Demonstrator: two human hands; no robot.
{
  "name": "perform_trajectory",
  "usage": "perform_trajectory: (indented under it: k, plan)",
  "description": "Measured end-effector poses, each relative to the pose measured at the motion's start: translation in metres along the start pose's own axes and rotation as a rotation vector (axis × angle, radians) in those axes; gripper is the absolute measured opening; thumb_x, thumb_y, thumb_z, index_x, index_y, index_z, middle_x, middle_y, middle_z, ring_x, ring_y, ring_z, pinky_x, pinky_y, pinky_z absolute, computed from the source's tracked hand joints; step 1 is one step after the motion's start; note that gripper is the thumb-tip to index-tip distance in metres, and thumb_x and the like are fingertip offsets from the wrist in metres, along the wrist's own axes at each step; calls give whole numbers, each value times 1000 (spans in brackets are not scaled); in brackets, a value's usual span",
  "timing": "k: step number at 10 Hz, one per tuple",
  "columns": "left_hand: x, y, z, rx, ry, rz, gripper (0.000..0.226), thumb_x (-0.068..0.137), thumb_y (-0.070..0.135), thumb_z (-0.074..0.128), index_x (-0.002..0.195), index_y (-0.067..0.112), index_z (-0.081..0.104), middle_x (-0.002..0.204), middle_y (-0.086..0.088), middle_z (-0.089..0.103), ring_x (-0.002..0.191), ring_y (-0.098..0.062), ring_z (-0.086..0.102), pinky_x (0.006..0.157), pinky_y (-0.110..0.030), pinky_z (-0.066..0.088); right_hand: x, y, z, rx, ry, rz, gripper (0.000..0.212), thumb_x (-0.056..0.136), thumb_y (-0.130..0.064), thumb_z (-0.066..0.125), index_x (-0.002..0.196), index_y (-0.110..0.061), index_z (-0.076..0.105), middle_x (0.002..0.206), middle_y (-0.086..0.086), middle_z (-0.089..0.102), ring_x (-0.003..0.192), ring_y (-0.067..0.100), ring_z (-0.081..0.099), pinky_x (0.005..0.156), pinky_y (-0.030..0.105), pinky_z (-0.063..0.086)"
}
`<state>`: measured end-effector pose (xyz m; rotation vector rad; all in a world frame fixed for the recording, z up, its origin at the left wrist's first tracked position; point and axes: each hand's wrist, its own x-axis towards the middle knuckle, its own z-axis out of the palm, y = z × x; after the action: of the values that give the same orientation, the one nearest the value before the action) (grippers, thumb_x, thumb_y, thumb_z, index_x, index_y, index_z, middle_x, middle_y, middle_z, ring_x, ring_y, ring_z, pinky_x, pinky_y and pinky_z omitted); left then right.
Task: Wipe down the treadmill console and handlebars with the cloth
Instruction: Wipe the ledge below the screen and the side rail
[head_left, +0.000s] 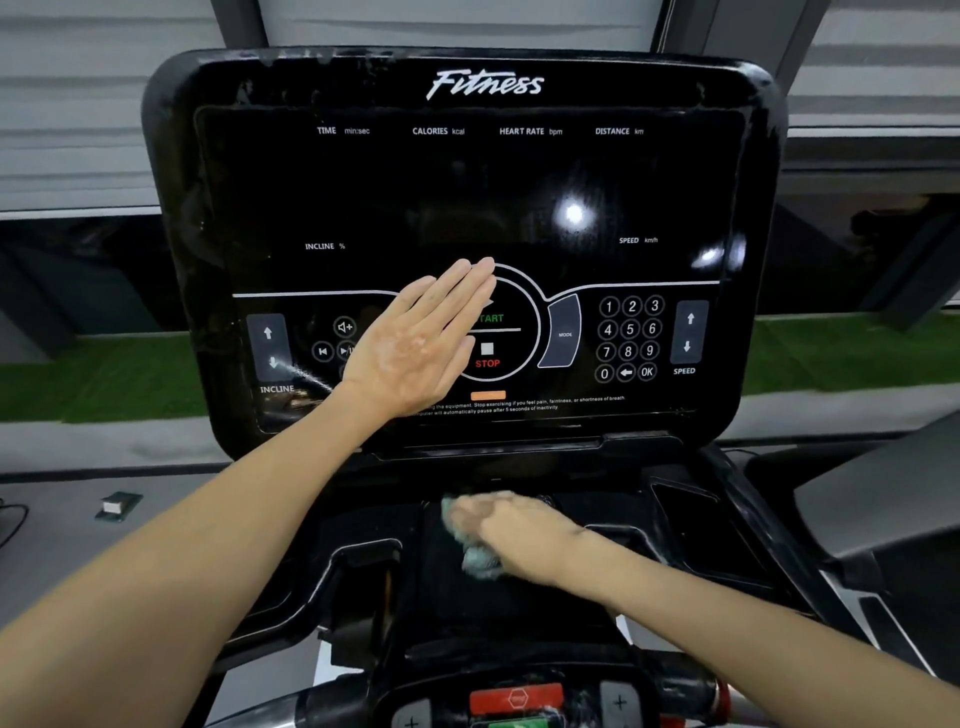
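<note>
Pale-green cloth (480, 564) — one, clutched under right hand (511, 530); left hand (415, 343) flat on one console (467, 182).

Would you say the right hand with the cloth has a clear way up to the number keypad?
Probably yes. The right hand holds the cloth on the lower tray, nothing stands between it and the keypad, and the left hand lies flat further left on the console.

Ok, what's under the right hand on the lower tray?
A bunched pale-green cloth peeks out beneath the right hand, blurred. Most of it, and the black tray surface below, is covered by the hand.
</note>
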<state>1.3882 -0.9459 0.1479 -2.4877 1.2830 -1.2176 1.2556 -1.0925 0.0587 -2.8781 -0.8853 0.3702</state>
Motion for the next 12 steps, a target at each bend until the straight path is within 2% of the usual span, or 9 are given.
perform_trajectory:
  k: [1, 3, 4, 5, 7, 8, 9, 10, 12]
  plan:
    - [0, 0, 0, -5, 3, 0, 57, 104, 25, 34, 155, 3, 22, 163, -10, 19, 151, -25, 19, 121, -40, 22, -13, 7, 4, -185, 28, 109, 58, 89, -4, 51, 143, -7, 31, 134, 8, 45, 118, 30, 50, 98, 36, 37]
    - [0, -1, 1, -7, 4, 4, 56, 104, 25, 33, 155, 3, 22, 163, -11, 19, 151, -25, 19, 120, -39, 22, -43, 26, 5, -451, -87, 256, 46, 87, -5, 54, 130, 0, 41, 119, 10, 54, 108, 27, 54, 97, 35, 36]
    - [0, -1, 0, -8, 19, 9, 56, 104, 24, 33, 154, 3, 22, 163, -11, 20, 150, -25, 21, 120, -40, 24, -44, 21, -2, -521, -158, 203, 26, 86, -3, 53, 112, -3, 56, 106, 11, 61, 98, 29, 59, 84, 35, 40]
    - [0, -1, 1, -16, 35, 8, 56, 104, 24, 35, 154, 3, 24, 162, -11, 21, 150, -25, 22, 120, -40, 25, -50, 19, -6, -384, -201, 136, 3, 85, -6, 56, 85, -8, 59, 89, 8, 64, 83, 27, 62, 70, 31, 41]
    - [-1, -2, 2, -32, 33, 7, 57, 103, 24, 37, 154, 3, 25, 163, -11, 20, 150, -25, 22, 120, -40, 26, -68, 17, -20, 10, -227, 131, 15, 90, -4, 55, 76, -8, 57, 57, -5, 34, 50, 14, 32, 55, 25, 30]
    - [0, -1, 2, -36, 29, 9, 56, 103, 25, 35, 154, 3, 23, 163, -11, 20, 150, -25, 21, 120, -40, 25, -63, 12, -8, 179, -118, 195, 20, 97, -15, 48, 80, -5, 51, 71, 8, 54, 56, 19, 43, 54, 27, 37]
    - [-1, -2, 2, -38, 24, 6, 57, 104, 25, 34, 154, 3, 23, 163, -10, 19, 150, -24, 20, 121, -39, 24, -44, 4, 12, 216, 15, 211, 14, 100, -15, 41, 110, -9, 49, 98, 7, 59, 81, 27, 56, 68, 32, 40]
    - [-1, -2, 2, -37, 19, 12, 56, 104, 25, 34, 154, 3, 23, 163, -11, 19, 150, -24, 20, 120, -40, 24, -9, -3, 19, 235, 82, 231, 27, 100, -14, 38, 126, -6, 45, 125, 8, 53, 112, 29, 52, 89, 38, 45]
    - [-1, -1, 3, -18, 5, 11, 55, 105, 25, 26, 155, 3, 20, 164, -11, 17, 151, -24, 19, 121, -38, 20, 27, -22, 24, 299, 47, 218, 48, 98, -10, 43, 145, -11, 34, 147, 4, 40, 135, 26, 36, 109, 39, 34]
